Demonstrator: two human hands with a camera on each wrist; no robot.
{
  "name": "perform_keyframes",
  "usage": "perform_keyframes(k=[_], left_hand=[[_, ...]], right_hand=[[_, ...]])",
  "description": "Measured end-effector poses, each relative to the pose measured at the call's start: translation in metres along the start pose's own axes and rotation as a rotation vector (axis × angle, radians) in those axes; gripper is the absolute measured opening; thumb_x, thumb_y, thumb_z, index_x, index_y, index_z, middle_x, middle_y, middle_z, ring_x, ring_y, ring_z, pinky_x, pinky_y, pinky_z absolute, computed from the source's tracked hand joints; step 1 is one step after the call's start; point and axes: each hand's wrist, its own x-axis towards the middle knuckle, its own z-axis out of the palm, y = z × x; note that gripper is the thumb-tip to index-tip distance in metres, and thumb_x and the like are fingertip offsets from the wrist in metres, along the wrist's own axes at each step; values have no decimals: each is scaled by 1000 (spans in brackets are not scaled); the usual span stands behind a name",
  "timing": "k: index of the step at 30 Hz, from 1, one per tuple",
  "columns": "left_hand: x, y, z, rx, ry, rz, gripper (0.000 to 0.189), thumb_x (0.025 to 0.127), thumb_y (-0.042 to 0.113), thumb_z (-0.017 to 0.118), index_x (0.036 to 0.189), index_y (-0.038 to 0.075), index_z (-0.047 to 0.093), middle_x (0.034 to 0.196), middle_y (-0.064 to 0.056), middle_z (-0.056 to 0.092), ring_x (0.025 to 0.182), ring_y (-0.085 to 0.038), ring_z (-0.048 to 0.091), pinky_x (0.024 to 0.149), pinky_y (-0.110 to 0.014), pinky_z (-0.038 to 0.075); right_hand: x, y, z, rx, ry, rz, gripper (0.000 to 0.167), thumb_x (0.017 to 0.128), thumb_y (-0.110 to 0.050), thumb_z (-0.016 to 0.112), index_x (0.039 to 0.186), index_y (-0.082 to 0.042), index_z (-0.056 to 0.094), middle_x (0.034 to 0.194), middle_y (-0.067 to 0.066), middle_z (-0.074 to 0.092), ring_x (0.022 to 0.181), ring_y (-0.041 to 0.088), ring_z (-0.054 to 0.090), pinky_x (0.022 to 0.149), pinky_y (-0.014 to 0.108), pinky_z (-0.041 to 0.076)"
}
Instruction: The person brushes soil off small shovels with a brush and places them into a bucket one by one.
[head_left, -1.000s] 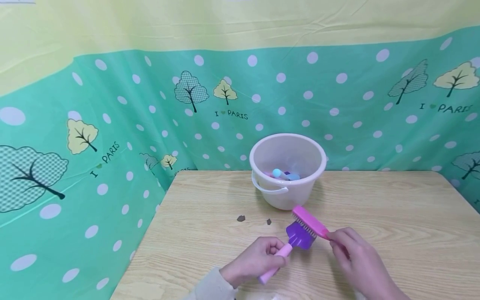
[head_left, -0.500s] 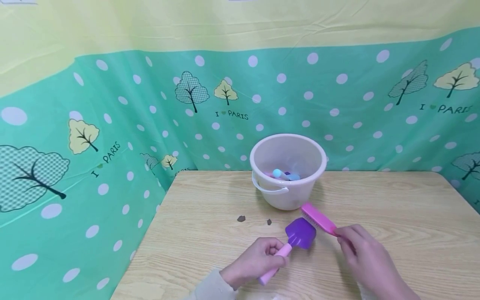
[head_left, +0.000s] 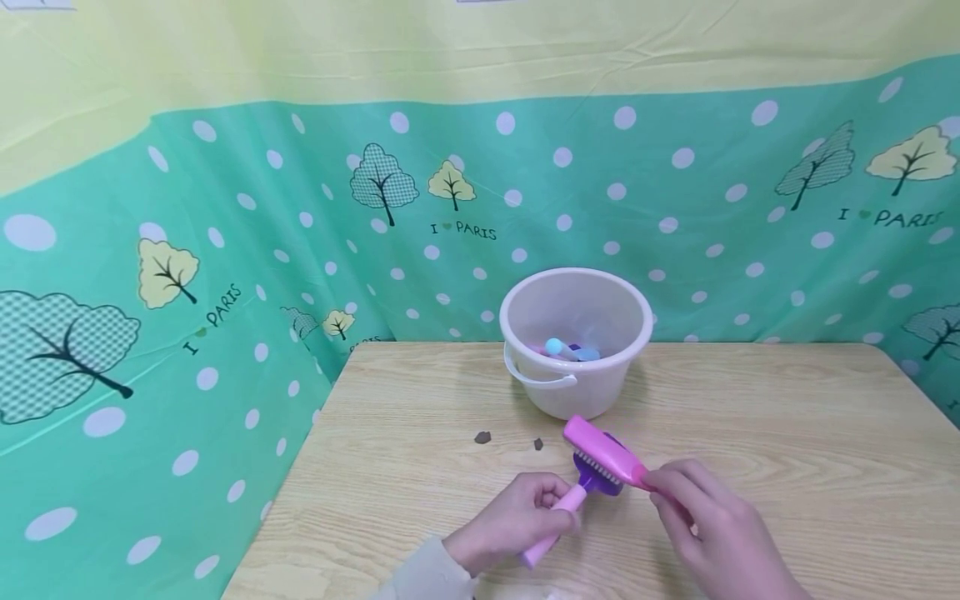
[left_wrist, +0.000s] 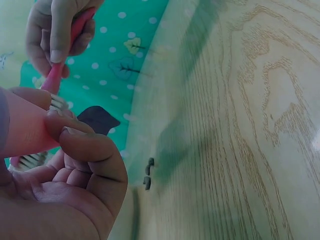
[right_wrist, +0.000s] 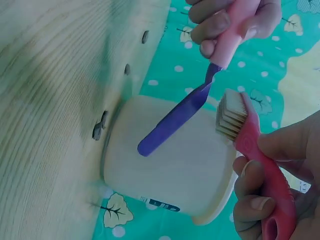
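Note:
In the head view my left hand [head_left: 517, 517] grips the pink handle of a small toy shovel [head_left: 536, 552], its purple blade tilted out over the table. My right hand [head_left: 716, 525] holds a pink scrubbing brush [head_left: 607, 454] by its handle. The brush head overlaps most of the shovel blade there, with the pale bristles turned toward it. From the right wrist, the purple blade shows edge-on, raised above the tabletop, and the white bristles [right_wrist: 232, 115] point at it with a gap between. Two dark crumbs [head_left: 482, 437] lie left of the shovel.
Behind the hands stands a white bucket [head_left: 637, 333] with its handle hanging down in front; blue, purple and pink items lie inside. The wooden table [head_left: 787, 433] backs onto a green and yellow curtain [head_left: 465, 292]. More dark bits [right_wrist: 99, 126] appear near the bucket's base.
The brush first shifted right off the shovel blade, then came back left over it, its pink back now turned more toward the head camera. My left hand and the shovel barely moved.

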Motion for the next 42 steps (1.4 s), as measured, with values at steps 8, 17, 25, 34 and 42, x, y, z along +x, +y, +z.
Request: perform_keyframes(k=[8,17,25,34,42], left_hand=[[0,1,0,6,14,-6,19,77,13,70,94,4,67,69,4,61,54,-8,53,47,-22,45],[-1,0,1,15,-4,26,17,77,9,69,93,3,66,68,4,62,54,-7,53,47,-20,46],[-2,-1,1,18,-19,29,20,76,5,67,95,1,67,70,4,62,55,-7,54,48,-20,48],[-4,-1,0,30,-18,-3,17,77,9,66,93,4,67,65,4,60,51,-7,52,44,-20,45],[-6,-2,-2,38,-7,3,18,75,8,66,93,4,68,66,5,61,52,-7,53,46,-20,45]], right_hand=[[-1,0,6,4,-16,-16,40,71,2,74,102,-23,70,98,-16,58,78,1,55,68,9,44],[-8,14,12,0,15,35,40,69,6,74,99,-20,70,94,-15,58,73,1,50,63,8,40],[-11,28,11,-28,17,76,34,69,7,72,97,-14,70,91,-13,58,69,0,47,61,7,39],[-13,35,13,-67,-9,124,33,72,4,73,99,-16,70,92,-13,59,72,1,50,63,8,41],[-13,41,14,-123,-36,161,32,74,2,74,101,-15,69,92,-9,60,71,5,52,57,28,50]])
